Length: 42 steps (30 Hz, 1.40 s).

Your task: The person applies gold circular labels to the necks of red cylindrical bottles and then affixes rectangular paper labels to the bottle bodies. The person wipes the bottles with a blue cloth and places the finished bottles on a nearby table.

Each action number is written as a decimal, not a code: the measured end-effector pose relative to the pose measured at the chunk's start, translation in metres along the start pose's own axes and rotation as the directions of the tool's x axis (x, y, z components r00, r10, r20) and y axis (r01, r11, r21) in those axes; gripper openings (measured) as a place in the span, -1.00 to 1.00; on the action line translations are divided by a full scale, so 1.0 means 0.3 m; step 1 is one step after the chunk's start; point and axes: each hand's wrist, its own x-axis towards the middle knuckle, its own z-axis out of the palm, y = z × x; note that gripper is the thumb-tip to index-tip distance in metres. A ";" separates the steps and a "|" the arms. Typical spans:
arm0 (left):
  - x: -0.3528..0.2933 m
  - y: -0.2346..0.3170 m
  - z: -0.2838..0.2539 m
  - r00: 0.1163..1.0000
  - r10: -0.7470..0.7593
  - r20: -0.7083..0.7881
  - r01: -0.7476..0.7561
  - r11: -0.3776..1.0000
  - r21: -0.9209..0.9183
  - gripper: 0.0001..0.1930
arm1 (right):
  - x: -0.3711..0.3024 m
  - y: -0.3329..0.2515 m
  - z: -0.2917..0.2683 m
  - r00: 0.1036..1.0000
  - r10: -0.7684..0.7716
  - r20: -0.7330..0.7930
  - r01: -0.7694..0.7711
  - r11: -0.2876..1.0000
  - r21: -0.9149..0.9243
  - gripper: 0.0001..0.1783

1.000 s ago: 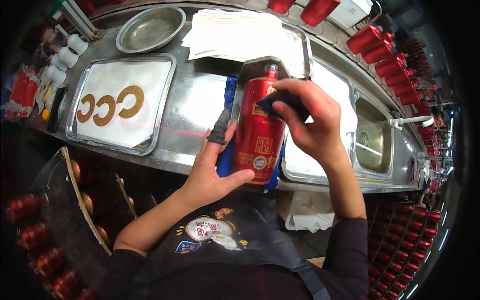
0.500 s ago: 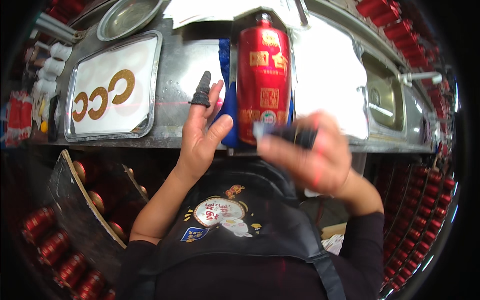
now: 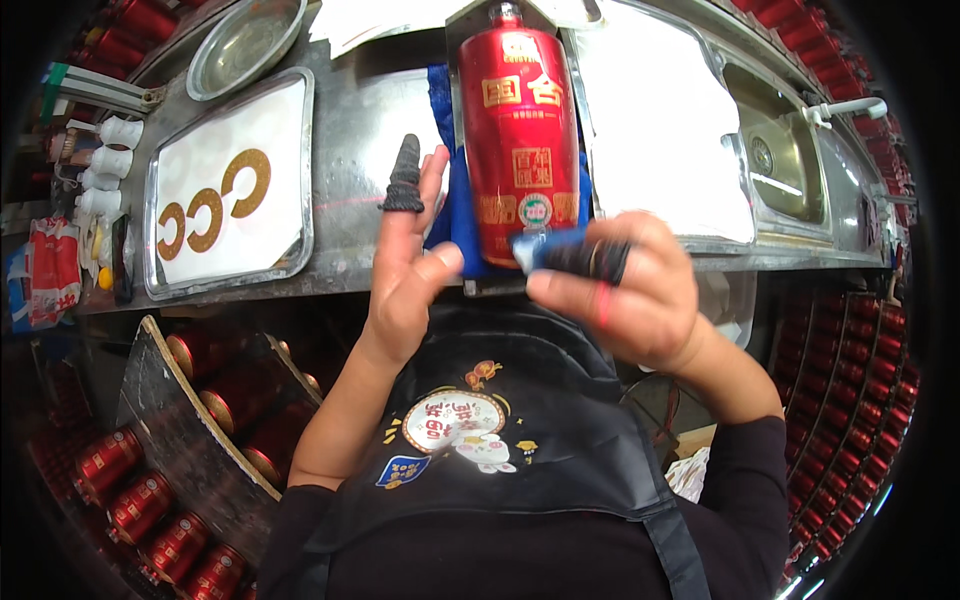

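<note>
A red bottle point(image 3: 517, 110) with gold print lies on its back over blue cloth point(image 3: 438, 110) on the metal bench, neck pointing away from me. To its left, my left hand point(image 3: 405, 285) is open, fingers raised and thumb apart, holding nothing; a black finger cover point(image 3: 403, 175) sits on one finger. Over the bottle's near right corner, my right hand point(image 3: 640, 295), slightly blurred, pinches a small pale translucent piece point(image 3: 528, 250) between thumb and a black-covered finger. Whether that piece touches the bottle I cannot tell.
Left of the bottle, a metal tray point(image 3: 308, 190) bears a white sheet with three gold crescent-shaped pieces point(image 3: 206, 214). A round metal bowl point(image 3: 245, 50) stands behind it. White sheets point(image 3: 660, 120) and a sink point(image 3: 775, 150) are at right. Red bottles point(image 3: 175, 545) stand below on both sides.
The whole view has shifted slightly. My right hand stays by the bottle's near end, still pinching the pale piece, and shows less blur. My left hand keeps its open pose.
</note>
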 end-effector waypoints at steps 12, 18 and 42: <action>0.085 0.023 0.123 0.994 0.091 0.053 -0.102 0.691 0.715 0.31 | 0.358 0.369 0.025 0.963 -0.059 -0.264 0.034 0.995 -0.098 -0.71; 0.084 0.024 0.104 0.998 0.059 0.031 -0.063 0.691 0.720 0.31 | 0.166 0.031 -0.010 0.996 0.058 -0.064 -0.039 0.965 0.258 -0.73; 0.105 -0.016 0.060 0.993 -0.061 0.104 -0.011 0.813 0.582 0.38 | -0.001 -0.031 0.086 0.681 0.618 -0.394 -0.502 0.785 0.363 -0.81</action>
